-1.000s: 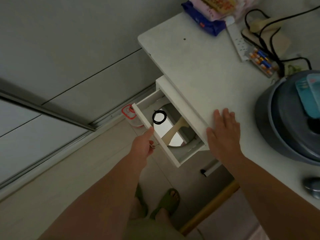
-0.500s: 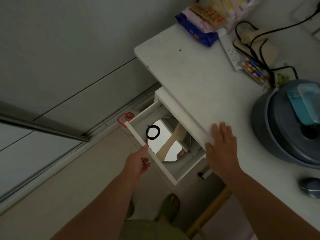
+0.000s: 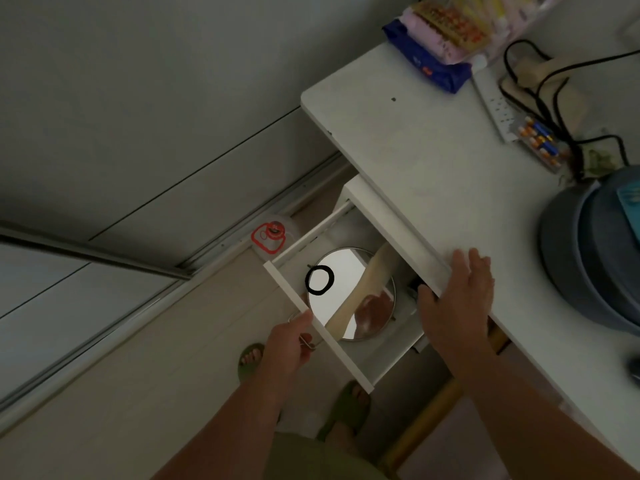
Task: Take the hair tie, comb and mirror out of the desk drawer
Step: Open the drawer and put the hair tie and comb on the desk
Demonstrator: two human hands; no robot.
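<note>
The white desk drawer (image 3: 313, 325) stands pulled out from under the desktop. Inside lies a round mirror (image 3: 341, 282) face up. A black hair tie (image 3: 319, 279) rests on the mirror's left part. A pale wooden comb (image 3: 360, 292) lies diagonally across the mirror, its far end hidden under the desk edge. My left hand (image 3: 289, 342) grips the metal handle on the drawer front. My right hand (image 3: 455, 303) rests flat on the desk's front edge, fingers spread, thumb hanging over the drawer.
The white desk (image 3: 433, 161) carries snack packets (image 3: 436, 39) at the back, a power strip (image 3: 495, 105) with black cables, batteries (image 3: 540, 143) and a grey round appliance (image 3: 595, 251) at the right. A red-lidded container (image 3: 270, 235) sits on the floor by the sliding-door track.
The drawer has slid further out under my left hand, uncovering most of the mirror and comb. My right hand has stayed on the desk edge.
</note>
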